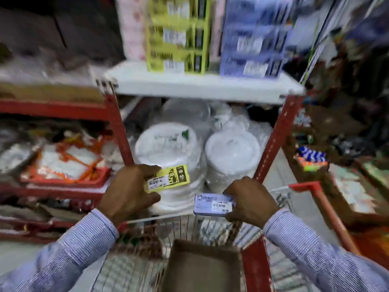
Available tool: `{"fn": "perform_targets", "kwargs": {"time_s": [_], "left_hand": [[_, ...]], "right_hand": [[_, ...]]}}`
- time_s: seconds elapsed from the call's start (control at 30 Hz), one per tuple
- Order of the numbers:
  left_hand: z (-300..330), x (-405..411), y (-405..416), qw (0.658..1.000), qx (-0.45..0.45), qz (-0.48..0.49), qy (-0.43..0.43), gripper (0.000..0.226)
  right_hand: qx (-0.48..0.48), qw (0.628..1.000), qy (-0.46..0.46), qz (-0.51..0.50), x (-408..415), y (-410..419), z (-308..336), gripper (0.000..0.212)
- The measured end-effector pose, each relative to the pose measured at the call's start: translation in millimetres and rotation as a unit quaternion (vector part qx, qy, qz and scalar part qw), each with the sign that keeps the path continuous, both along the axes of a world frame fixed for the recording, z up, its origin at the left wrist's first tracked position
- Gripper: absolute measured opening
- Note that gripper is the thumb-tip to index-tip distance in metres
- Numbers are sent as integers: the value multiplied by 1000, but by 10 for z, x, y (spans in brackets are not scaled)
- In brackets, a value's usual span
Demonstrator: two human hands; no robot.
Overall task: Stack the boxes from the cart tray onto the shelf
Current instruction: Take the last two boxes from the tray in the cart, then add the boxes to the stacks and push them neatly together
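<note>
My left hand (128, 191) grips a flat yellow box (168, 178) by its left end, held level above the cart. My right hand (250, 199) holds a pale blue box (213, 205) by its right end, a little lower. Both boxes carry white barcode labels. On the white shelf board (200, 87) above stand a stack of matching yellow boxes (177, 34) and, to its right, a stack of blue boxes (254, 39). Below my hands, an open brown cardboard tray (202, 268) rests in the wire cart (147, 239). The picture is motion-blurred.
Wrapped stacks of white disposable plates (168, 148) fill the level under the white shelf. Red metal uprights (117, 127) frame that bay. An orange-rimmed tray of packets (67, 163) lies on the left shelf. Cluttered goods sit at the right.
</note>
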State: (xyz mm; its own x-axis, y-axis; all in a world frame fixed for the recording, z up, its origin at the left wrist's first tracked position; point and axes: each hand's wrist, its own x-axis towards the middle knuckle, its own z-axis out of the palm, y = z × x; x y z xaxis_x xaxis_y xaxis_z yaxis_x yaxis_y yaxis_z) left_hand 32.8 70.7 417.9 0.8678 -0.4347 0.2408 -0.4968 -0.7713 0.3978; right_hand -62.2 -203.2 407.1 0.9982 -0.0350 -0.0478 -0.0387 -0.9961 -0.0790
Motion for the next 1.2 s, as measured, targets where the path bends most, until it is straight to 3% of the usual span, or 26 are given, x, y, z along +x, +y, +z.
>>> {"fn": "perform_targets", "kwargs": {"time_s": [0.27,0.4,0.6,0.8,1.2], "left_hand": [[1511,98,162,986,-25,17,-164,67],[2003,203,171,978,-31,20,-206,72],[2621,501,-40,964,-88,-20,-251,68],[2831,937,-393,956,-84,-69,-272,67],[2750,1564,-699,957,-26,-95,-273,56]], "right_hand": [[-27,985,-170,-4,-11,45,1685,51],[-40,968,-248,-18,-37,-4,2246,30],[-73,937,-336,-61,75,-251,2918,27],[-101,910,-393,-84,442,-434,3142,44],[-126,915,-372,-91,1098,-679,2929,39]]}}
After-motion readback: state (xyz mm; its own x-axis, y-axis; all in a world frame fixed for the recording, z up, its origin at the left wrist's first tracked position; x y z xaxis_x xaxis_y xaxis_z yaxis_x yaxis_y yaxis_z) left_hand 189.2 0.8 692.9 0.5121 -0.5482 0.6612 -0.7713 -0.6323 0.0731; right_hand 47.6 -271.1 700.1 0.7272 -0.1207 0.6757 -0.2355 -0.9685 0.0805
